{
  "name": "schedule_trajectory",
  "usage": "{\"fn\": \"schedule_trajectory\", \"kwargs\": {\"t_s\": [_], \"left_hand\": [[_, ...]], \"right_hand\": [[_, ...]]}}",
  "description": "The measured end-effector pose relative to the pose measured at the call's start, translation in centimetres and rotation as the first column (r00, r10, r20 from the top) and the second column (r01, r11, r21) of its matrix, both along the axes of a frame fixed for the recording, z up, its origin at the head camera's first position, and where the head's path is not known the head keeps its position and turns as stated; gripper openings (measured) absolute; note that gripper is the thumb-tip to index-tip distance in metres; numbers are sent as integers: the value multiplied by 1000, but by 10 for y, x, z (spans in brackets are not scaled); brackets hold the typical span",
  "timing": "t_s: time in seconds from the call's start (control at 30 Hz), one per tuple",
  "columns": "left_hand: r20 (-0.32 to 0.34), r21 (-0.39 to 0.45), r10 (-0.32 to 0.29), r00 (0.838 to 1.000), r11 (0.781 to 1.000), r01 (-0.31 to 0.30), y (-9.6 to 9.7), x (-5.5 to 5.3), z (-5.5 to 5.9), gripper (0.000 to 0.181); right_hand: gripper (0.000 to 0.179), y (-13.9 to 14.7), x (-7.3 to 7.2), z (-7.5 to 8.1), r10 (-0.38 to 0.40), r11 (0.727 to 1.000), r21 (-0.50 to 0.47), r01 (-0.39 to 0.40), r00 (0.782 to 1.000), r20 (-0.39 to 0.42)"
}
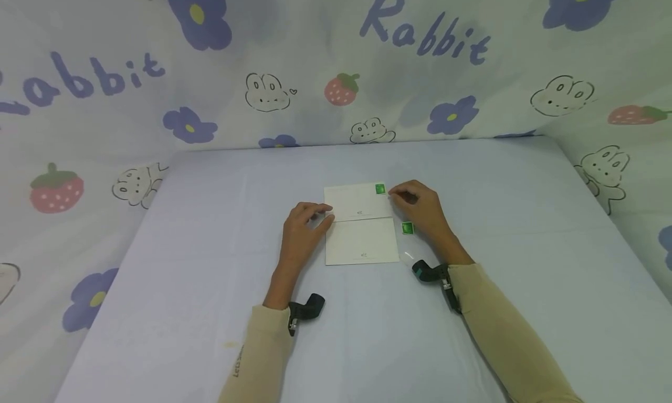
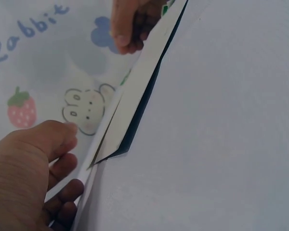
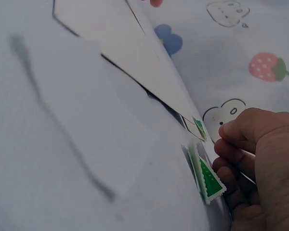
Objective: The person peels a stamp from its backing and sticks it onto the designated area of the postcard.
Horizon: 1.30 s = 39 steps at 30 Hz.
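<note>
Two cream rectangles of paper, cards or envelopes, lie one above the other: the upper one [image 1: 357, 202] and the lower one [image 1: 362, 239]. A green stamp [image 1: 380, 188] sits at the upper one's top right corner. A second green stamp [image 1: 408, 228] lies on the table, right of the lower one; in the right wrist view this stamp [image 3: 211, 180] has a white scalloped edge. My left hand [image 1: 304, 228] is at the upper paper's left edge, thumb and forefinger apart. Beside the first stamp, my right hand [image 1: 422, 207] has loosely bent fingers, with nothing visible between them.
A small clear plastic piece [image 1: 408, 257] lies near the right wrist. Both wrists carry black camera mounts, one on the left [image 1: 307, 308] and one on the right [image 1: 430, 272]. White cloth [image 1: 210, 245] covers the table, and a printed curtain [image 1: 315, 53] hangs behind.
</note>
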<state>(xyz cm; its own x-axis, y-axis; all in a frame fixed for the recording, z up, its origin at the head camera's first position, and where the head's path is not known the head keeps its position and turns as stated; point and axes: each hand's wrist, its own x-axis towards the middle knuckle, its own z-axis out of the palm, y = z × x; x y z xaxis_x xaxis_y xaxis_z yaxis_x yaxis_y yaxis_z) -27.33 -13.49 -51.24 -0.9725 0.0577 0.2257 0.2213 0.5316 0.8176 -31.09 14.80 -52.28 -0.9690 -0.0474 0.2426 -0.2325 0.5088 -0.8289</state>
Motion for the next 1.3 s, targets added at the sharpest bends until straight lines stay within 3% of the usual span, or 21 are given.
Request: {"fn": "schedule_trajectory", "kwargs": {"t_s": [0.23,0.63,1.3], "left_hand": [[-4,5,3,1000,1000,-3,-1,3,-1,20],[43,15,10,999,1000,-11,-2,8,0,22],[4,29,2,1000,1000,-2,-1,10,0,20]], "right_hand": [[11,0,7,2,7,1000,4,-8,1000,22],[10,3,18,-2,-1,1000,7,1,999,49],[9,8,21,-1,14,1000,3,-14,1000,12]]}}
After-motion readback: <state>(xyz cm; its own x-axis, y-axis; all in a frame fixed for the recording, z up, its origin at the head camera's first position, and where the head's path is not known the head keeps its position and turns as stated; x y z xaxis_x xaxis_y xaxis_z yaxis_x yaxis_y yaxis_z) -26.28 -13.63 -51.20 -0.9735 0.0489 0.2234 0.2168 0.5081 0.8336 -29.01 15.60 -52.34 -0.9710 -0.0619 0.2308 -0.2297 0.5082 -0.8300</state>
